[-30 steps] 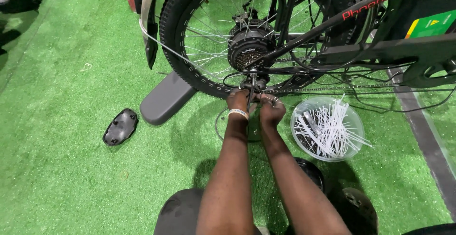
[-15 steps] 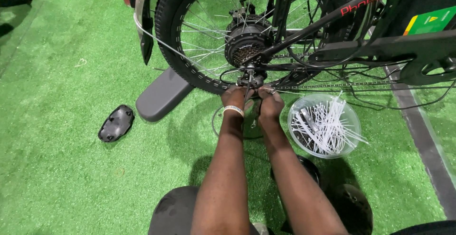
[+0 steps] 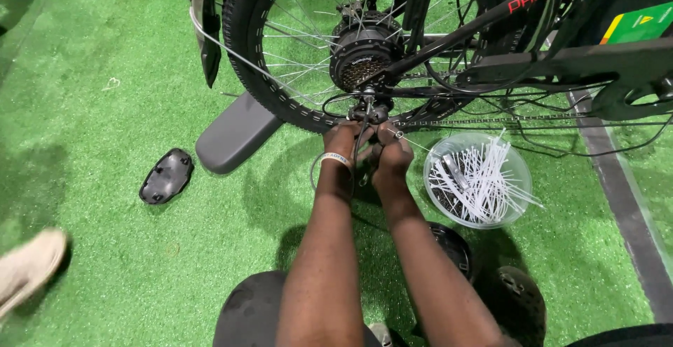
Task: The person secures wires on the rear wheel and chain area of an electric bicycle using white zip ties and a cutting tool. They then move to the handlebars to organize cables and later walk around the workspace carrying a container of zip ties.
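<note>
Both hands are up at the back wheel (image 3: 308,38) of the bike. The left hand (image 3: 341,142) and right hand (image 3: 392,152) are curled tight around the small gear part (image 3: 369,112) under the hub. A tub (image 3: 478,180) of white ties sits just right, on the green floor (image 3: 105,249).

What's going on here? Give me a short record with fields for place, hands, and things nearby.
place: green turf beside a bicycle's rear wheel
left hand: at the cables just below the wheel hub, white band on wrist
right hand: beside it, pinching a white zip tie
nearby: clear tub of white zip ties, black plastic cover
</note>
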